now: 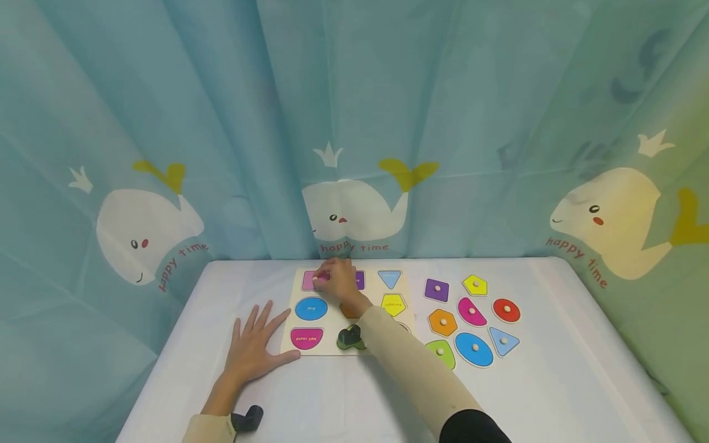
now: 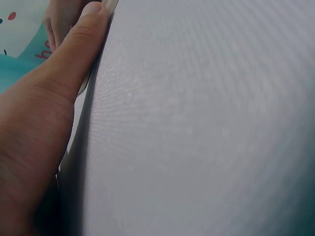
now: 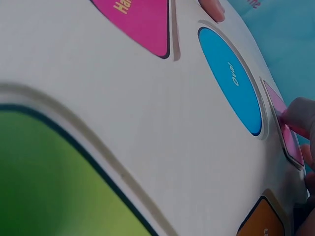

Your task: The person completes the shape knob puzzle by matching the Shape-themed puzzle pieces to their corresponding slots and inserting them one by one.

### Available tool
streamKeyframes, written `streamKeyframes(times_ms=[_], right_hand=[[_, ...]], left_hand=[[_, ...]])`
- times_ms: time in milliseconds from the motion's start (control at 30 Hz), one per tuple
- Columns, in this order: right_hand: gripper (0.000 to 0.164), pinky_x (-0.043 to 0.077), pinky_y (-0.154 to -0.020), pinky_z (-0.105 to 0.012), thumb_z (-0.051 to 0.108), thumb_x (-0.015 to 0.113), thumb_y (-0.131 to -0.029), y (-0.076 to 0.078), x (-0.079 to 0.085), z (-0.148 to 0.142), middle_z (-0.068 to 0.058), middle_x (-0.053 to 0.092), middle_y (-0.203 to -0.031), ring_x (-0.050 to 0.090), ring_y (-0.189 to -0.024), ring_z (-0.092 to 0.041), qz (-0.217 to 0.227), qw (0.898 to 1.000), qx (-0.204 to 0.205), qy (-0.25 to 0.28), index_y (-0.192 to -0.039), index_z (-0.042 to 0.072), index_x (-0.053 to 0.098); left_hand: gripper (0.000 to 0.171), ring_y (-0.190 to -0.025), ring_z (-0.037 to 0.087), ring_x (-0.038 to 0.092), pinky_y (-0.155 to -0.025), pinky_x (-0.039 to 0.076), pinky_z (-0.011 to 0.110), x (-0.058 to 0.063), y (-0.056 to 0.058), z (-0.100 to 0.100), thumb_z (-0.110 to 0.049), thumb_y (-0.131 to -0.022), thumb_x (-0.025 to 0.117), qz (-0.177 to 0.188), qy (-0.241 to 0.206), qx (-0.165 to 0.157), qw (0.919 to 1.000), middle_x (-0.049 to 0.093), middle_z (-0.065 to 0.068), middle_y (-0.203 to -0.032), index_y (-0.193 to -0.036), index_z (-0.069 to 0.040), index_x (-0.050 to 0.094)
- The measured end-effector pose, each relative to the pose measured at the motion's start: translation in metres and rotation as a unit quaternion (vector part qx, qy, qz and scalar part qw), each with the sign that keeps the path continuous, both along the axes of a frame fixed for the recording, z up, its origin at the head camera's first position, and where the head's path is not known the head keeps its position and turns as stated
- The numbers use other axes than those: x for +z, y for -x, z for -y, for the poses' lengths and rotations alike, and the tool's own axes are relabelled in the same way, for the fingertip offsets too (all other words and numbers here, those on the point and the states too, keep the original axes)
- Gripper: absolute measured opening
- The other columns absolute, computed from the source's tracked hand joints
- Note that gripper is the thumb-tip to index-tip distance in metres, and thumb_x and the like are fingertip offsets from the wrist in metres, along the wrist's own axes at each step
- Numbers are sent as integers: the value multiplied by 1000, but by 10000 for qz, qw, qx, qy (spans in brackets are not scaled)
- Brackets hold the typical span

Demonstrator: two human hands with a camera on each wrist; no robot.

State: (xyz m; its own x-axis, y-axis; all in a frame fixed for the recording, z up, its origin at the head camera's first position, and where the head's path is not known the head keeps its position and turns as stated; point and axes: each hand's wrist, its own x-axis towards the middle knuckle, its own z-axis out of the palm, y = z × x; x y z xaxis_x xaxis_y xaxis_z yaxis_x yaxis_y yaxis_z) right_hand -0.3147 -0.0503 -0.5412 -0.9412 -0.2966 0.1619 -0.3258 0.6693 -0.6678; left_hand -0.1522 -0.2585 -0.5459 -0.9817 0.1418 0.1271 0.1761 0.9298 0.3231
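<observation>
A shape puzzle board lies on the white table, with coloured, labelled hollows. My right hand is over its far left corner and pinches the knob of a pink rectangular puzzle piece. That piece lies at the pink rectangle space; whether it sits fully flush I cannot tell. My left hand rests flat on the table, fingers spread, its thumb and forefinger at the board's left edge. In the left wrist view the thumb touches that edge. The blue oval hollow and magenta half-round hollow are bare.
Right of the board lie several knobbed pieces, among them a purple square, a yellow pentagon, a red circle and a blue oval. My right forearm crosses the board. A whale-printed curtain hangs behind the table.
</observation>
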Motion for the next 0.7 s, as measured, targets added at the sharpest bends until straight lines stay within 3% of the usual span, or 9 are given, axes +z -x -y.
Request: streamKeyframes(times_ms=[700], right_hand=[[13,36,-109,-49,27,78,-91,-1,0,-1,-3,64,-132,46,-127,-29,218,9997,-44,-129,-100,19,83]], left_hand=[[96,-152,49,19,-114,7,78,-3,2,1,-72,-74,75,146,23,22,9999,30,19,-166,-153,-25,50]])
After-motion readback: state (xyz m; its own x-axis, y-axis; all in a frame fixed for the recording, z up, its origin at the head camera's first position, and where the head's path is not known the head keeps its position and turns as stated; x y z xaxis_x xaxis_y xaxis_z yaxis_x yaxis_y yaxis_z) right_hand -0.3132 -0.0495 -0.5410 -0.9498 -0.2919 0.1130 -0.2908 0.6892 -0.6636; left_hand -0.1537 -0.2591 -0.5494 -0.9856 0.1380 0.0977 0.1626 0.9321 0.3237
